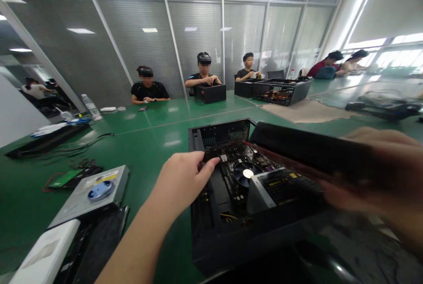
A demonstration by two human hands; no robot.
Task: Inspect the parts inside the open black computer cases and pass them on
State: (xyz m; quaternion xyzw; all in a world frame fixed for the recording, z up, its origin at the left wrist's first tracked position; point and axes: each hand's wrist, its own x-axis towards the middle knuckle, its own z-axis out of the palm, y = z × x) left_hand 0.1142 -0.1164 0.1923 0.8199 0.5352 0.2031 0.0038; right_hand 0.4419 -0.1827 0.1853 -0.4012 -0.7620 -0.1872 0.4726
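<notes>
A black computer case [206, 246] lies open in front of me on the green table. Inside it show a motherboard [236, 160], a round cooling fan [243, 173] and a silver and black power supply [284, 187]. My left hand [183, 176] is at the case's left wall, thumb over the edge and fingers closed there, partly hidden. My right hand [380, 178], smeared by motion, holds a long black slab-shaped part [307, 147] with a thin red line along its edge. The part is tilted above the case's right side; its exact kind is unclear.
Left on the table [148, 143] are a silver optical drive [114, 191] with a blue round piece [101, 190] on it, a white box [49, 253] and cables [89, 143]. Across sit several people; other open cases [280, 90] and a brown sheet [307, 111] lie there.
</notes>
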